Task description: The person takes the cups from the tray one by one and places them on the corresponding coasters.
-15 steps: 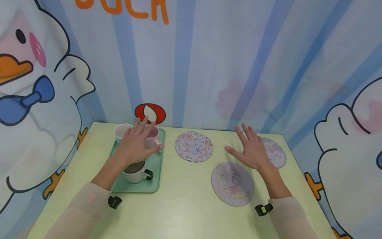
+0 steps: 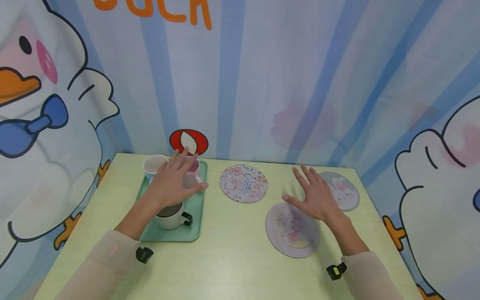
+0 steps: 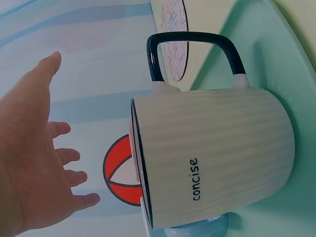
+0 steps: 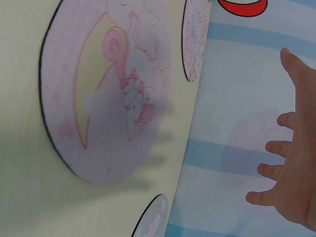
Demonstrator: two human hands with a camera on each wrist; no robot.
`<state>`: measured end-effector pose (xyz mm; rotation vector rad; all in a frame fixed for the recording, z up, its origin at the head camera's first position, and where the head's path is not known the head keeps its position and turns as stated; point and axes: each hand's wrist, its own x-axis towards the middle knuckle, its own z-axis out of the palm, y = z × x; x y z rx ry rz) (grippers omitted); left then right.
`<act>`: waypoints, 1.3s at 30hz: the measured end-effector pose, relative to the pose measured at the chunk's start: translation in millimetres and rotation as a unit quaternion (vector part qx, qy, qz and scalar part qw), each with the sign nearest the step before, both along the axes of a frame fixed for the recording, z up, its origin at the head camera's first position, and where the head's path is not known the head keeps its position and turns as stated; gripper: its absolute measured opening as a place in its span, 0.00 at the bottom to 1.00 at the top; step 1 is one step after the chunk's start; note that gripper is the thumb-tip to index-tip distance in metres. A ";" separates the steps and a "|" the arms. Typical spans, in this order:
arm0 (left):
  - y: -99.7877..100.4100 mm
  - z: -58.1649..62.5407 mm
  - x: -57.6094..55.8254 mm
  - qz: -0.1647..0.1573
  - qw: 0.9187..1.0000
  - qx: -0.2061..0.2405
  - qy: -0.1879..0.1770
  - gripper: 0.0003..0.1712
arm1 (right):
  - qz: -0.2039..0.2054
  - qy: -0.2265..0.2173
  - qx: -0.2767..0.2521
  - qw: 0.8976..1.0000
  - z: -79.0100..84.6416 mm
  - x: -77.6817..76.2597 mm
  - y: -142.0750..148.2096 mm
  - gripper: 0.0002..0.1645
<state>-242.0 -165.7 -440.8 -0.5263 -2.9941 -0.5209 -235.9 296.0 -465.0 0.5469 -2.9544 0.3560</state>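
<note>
My left hand (image 2: pixel 170 183) hovers with spread fingers above the green tray (image 2: pixel 195 227) and holds nothing. On that tray stand a white mug (image 3: pixel 212 153) with a black handle and the word "concise", a pink mug (image 2: pixel 193 173) and a white-and-blue cup (image 2: pixel 153 163). The hand partly covers the mugs in the head view. My right hand (image 2: pixel 318 196), fingers also spread, is in the air between a round coaster with a unicorn-like drawing on a moon (image 2: pixel 292 231) and a grey coaster with a rabbit face (image 2: pixel 342 191). It touches neither.
A round coaster with flowers and small drawings (image 2: pixel 243 183) lies near the back of the pale yellow table (image 2: pixel 232 258). Behind the table hangs a blue-striped cloth (image 2: pixel 255 83) with cartoon ducks. A small black device (image 2: pixel 144 254) sits at each wrist.
My right hand has shifted slightly back toward me, uncovering more of the rabbit coaster. The left hand has moved barely to the right. The mugs and coasters stay put.
</note>
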 end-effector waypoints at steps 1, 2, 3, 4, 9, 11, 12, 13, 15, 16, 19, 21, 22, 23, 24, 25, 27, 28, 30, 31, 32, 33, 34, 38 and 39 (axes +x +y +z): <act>-0.6 -0.6 0.0 0.002 1.000 0.000 -0.001 0.58 | 0.000 -0.002 0.003 1.000 -1.5 1.0 0.1 0.60; -1.3 -1.2 0.2 0.003 1.000 0.000 -0.003 0.58 | 0.000 -0.005 0.007 1.000 -3.2 2.0 0.2 0.60; -2.0 -1.8 0.4 0.004 1.000 0.001 -0.004 0.58 | 0.000 -0.007 0.008 1.000 -5.0 2.9 0.4 0.60; -3.0 -2.6 0.5 0.004 1.000 0.002 -0.005 0.58 | 0.001 -0.009 0.010 1.000 -6.7 3.9 0.6 0.60; -7.5 -6.8 1.3 0.001 1.000 0.012 -0.005 0.58 | 0.011 -0.017 0.013 1.000 -16.2 9.0 2.1 0.59; -9.4 -8.0 2.2 0.000 1.000 0.016 -0.004 0.57 | 0.018 -0.016 0.016 1.000 -20.3 10.9 2.8 0.58; -10.5 -8.4 2.8 0.000 1.000 0.019 -0.004 0.56 | 0.022 -0.014 0.017 1.000 -22.4 11.9 3.2 0.58; -11.6 -8.7 3.5 0.000 1.000 0.022 -0.002 0.56 | 0.025 -0.011 0.019 0.999 -24.5 12.9 3.5 0.58; -13.8 -8.7 4.7 0.002 1.000 0.025 -0.001 0.55 | 0.030 -0.006 0.020 0.999 -28.6 15.0 4.2 0.57; -15.2 -8.8 5.1 0.003 1.000 0.027 0.001 0.55 | 0.031 -0.004 0.021 0.999 -30.7 16.2 4.4 0.57; -20.4 -9.8 5.1 0.011 1.000 0.025 0.007 0.55 | 0.034 -0.004 0.021 0.999 -36.5 19.6 4.7 0.58; -25.0 -10.6 4.1 0.017 1.000 0.019 0.017 0.55 | 0.035 -0.003 0.023 0.999 -40.6 21.7 5.0 0.58; -27.5 -10.7 3.6 0.020 0.999 0.016 0.023 0.54 | 0.036 -0.003 0.022 0.999 -42.5 22.6 5.2 0.58; -29.9 -10.4 3.0 0.023 0.999 0.015 0.028 0.54 | 0.036 -0.001 0.022 0.999 -44.5 23.4 5.3 0.59; -32.5 -9.8 2.6 0.026 0.999 0.015 0.033 0.53 | 0.037 0.001 0.023 0.999 -46.2 24.4 5.3 0.59; -34.9 -8.8 2.1 0.028 0.999 0.014 0.036 0.52 | 0.037 0.003 0.024 0.999 -48.1 25.5 5.4 0.59; -39.6 -6.3 1.8 0.030 0.999 0.015 0.035 0.51 | 0.037 0.005 0.026 0.999 -51.8 27.1 5.5 0.59; -42.0 -4.9 1.9 0.032 0.999 0.016 0.033 0.51 | 0.037 0.005 0.027 0.999 -53.3 28.1 5.5 0.59; -47.1 -3.0 2.2 0.035 0.999 0.014 0.030 0.50 | 0.037 0.006 0.031 0.999 -55.9 29.8 5.6 0.60; -49.8 -2.4 2.5 0.037 0.999 0.016 0.029 0.50 | 0.038 0.006 0.034 0.999 -57.1 30.6 5.6 0.59; -52.3 -2.1 3.0 0.039 0.999 0.018 0.030 0.50 | 0.039 0.006 0.036 0.999 -58.1 31.5 5.5 0.59; -54.7 -2.3 3.6 0.044 0.998 0.021 0.032 0.50 | 0.040 0.006 0.038 0.998 -58.6 32.7 5.4 0.59; -57.3 -2.9 4.1 0.047 0.998 0.026 0.036 0.50 | 0.042 0.006 0.039 0.998 -59.8 33.7 5.7 0.59; -67.7 -7.0 5.9 0.073 0.995 0.054 0.045 0.49 | 0.051 0.009 0.044 0.998 -63.8 38.1 6.0 0.57; -70.6 -7.7 6.3 0.082 0.993 0.064 0.048 0.49 | 0.053 0.011 0.045 0.998 -64.5 39.3 5.8 0.57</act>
